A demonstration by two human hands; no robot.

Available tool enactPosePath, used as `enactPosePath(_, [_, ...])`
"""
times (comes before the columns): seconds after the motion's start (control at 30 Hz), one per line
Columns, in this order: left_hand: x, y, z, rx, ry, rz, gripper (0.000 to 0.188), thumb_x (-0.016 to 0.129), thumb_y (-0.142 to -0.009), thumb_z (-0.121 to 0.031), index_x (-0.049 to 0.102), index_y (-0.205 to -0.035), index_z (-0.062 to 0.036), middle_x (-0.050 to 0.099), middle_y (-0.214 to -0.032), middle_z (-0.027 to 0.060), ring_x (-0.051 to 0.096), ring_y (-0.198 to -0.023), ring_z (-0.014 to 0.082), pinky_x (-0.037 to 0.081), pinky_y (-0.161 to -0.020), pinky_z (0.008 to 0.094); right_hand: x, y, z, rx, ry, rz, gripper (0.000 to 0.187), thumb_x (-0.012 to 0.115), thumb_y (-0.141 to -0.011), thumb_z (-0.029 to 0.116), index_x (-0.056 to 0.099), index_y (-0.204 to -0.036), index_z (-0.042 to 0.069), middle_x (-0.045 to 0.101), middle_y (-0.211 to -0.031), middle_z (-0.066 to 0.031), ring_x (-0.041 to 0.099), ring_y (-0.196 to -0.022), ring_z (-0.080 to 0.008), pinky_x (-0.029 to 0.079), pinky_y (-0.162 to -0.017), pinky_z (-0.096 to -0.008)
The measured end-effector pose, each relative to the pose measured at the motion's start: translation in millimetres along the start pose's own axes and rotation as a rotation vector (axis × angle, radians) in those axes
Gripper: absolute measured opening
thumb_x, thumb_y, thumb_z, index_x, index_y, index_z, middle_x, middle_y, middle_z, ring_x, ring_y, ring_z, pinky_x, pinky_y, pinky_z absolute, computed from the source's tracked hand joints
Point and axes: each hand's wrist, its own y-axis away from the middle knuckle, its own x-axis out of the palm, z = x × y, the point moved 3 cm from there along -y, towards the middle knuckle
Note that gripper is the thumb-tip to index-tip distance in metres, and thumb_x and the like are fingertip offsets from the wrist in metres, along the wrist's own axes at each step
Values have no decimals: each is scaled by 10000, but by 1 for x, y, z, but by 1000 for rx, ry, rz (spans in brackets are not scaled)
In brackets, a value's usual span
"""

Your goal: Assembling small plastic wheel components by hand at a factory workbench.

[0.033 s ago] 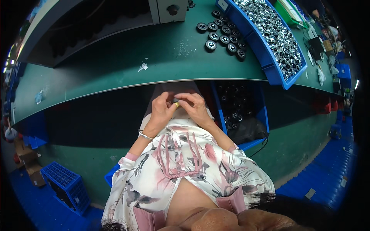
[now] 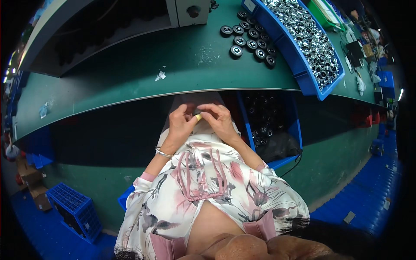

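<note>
Over my lap, just below the table's front edge, both hands come together. My left hand has its fingers curled and its thumb reaching right, with a yellow wrap on the thumb tip. My right hand bends its fingers toward the left thumb, its own thumb close to the yellow wrap. Both hands look closed in a pinch. Whatever lies between the fingertips is too small and too covered to make out. A silver bangle circles my left wrist.
Black round caps stand grouped on the green table, beside a blue bin of shiny silver rings. Below the edge, right of my hands, a blue crate holds dark round parts. A grey-framed box stands at the back left.
</note>
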Motion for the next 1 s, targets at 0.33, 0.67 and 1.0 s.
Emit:
enactPosePath(0.33, [6,5,13,-43,417,-15,139,659,-896,-12,665,-996,83,688,-864,54,648,-742,73,528,-661,189,10,4,-13,8,-78,-27,211,656,-889,60,704,-1089,11,694,-884,-98,604,-791,-153,470,-698,-268])
enactPosePath(0.67, [0,3,14,-114,213,56,145,656,-892,-33,690,-974,81,696,-813,46,648,-683,74,506,-593,192,9,10,-13,16,62,1,239,672,-872,72,720,-1104,38,663,-809,-80,550,-738,-155,436,-638,-290])
enactPosePath(1.0, [5,0,23,-162,510,47,194,642,-900,-34,671,-1056,78,679,-946,58,637,-819,81,518,-667,202,11,3,-21,127,-267,-7,213,683,-856,63,714,-1060,8,696,-821,-82,581,-669,-151,451,-638,-272])
